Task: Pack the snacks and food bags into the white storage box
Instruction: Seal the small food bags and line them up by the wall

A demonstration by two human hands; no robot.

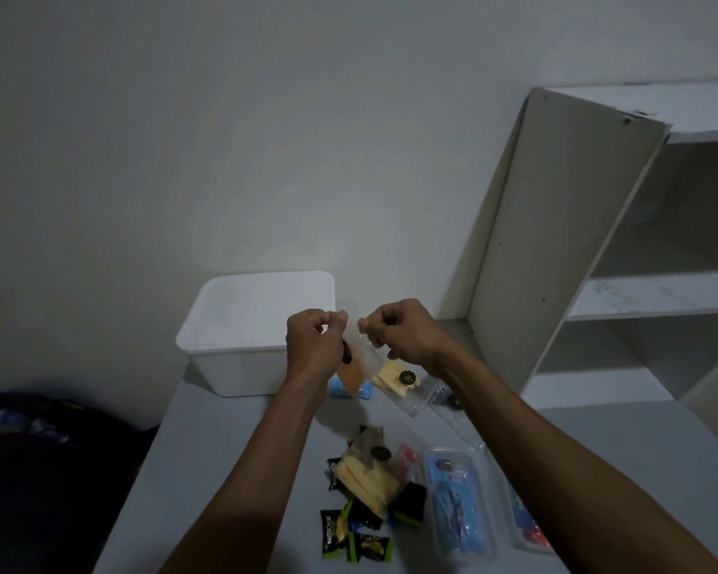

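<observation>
From the head view, your left hand (314, 339) and right hand (398, 331) are each pinching the top of a clear food bag (355, 366), holding it above the bench (233, 470) just beside the white storage box (241, 366); other snack packets (355, 532) are lying nearer you.

Both forearms are bare from the elbow down, no sleeve in view; the left hand (314, 339) and right hand (403, 333) wear no gloves, rings, watch or bands
</observation>
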